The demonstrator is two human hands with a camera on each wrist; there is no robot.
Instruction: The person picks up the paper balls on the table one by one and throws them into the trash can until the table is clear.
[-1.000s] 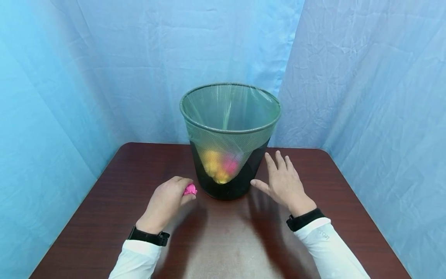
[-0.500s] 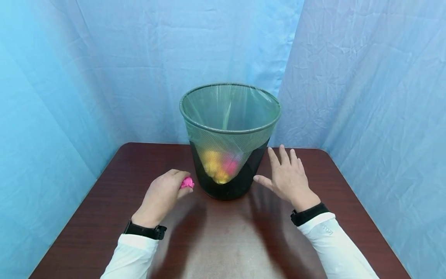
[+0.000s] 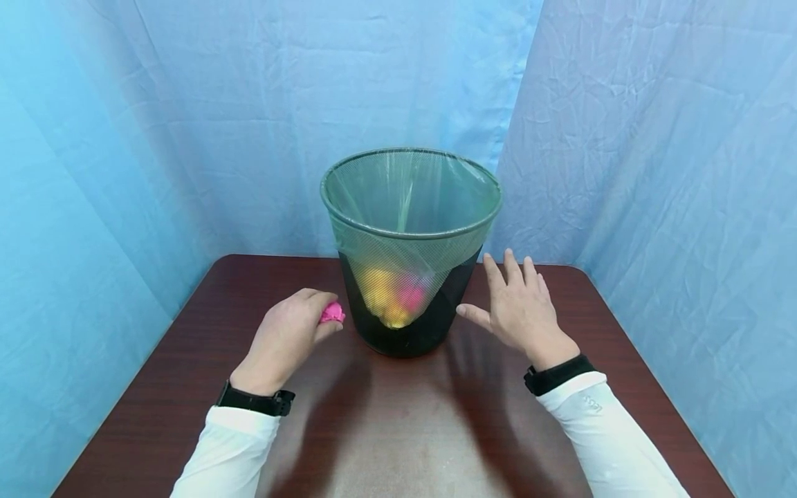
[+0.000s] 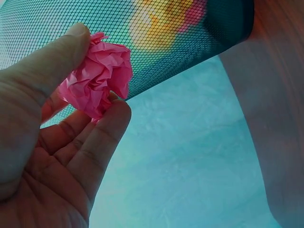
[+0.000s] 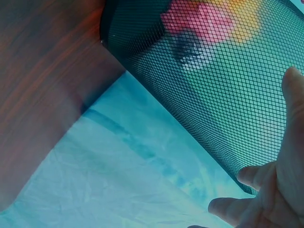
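My left hand [image 3: 286, 339] pinches a crumpled pink paper ball [image 4: 100, 76] between thumb and fingertips, left of the wastebasket. The wire-mesh wastebasket [image 3: 411, 236] stands upright on the table, lined with a green translucent bag [image 3: 405, 194]. Through the mesh, yellow crumpled paper [image 3: 381, 294] and pink crumpled paper [image 3: 412, 294] show at the bottom of the bag. On the other side, my right hand [image 3: 521, 315] is held with fingers spread beside the basket wall, holding nothing. In the right wrist view, its fingers overlap the mesh edge.
The dark reddish-brown wooden table [image 3: 398, 429] runs back to blue cloth [image 3: 249, 124] hung behind and on both sides. The basket sits close to the table's far edge. Each wrist wears a black band, over white sleeves [image 3: 230, 449].
My left hand, with the pink paper ball, has moved up and slightly left. The right hand has shifted up and to the right, fingers still spread. The wastebasket has stayed put.
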